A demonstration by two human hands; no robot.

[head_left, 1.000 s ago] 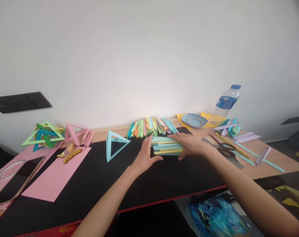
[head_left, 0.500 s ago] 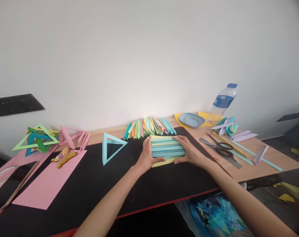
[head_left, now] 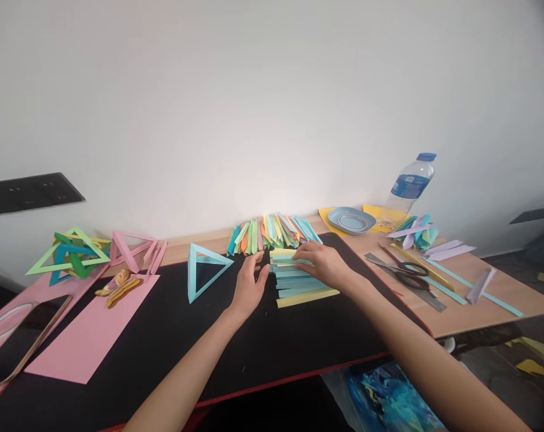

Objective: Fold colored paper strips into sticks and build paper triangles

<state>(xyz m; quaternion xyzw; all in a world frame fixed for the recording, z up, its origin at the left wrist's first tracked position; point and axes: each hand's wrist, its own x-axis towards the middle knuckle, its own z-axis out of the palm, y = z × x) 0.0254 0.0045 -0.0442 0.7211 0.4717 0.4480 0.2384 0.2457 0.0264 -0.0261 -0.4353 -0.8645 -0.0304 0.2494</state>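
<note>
Where the left end begins: a phone (head_left: 26,345) lies on pink paper (head_left: 35,293), with green, yellow and blue paper frames (head_left: 76,258) heaped behind it.
Pink frame: a three-sided paper shape (head_left: 126,255) sits near the wall, and a small figure (head_left: 119,281) lies in front of it on a pink sheet (head_left: 80,339).
Light blue frame: a folded paper pyramid (head_left: 192,276) stands alone on the black mat (head_left: 164,336).
Left hand: the left hand (head_left: 248,285) is open and holds nothing, thumb and fingers parted just beside the left ends of the strip pile.
Coloured row: many folded strips (head_left: 276,232) lie side by side along the wall, behind the hands.
Strip pile: light blue and yellow strips (head_left: 305,287) lie crosswise on the mat, between and in front of the hands.
Right hand: the right hand (head_left: 323,264) is over the pile's far right part, fingers bent; I cannot tell whether it grips a strip.
Right end: a grey-blue dish (head_left: 351,221) rests on yellow paper (head_left: 326,217); farther right are scissors (head_left: 398,268), a bottle (head_left: 411,186) and purple strips (head_left: 449,249).
</note>
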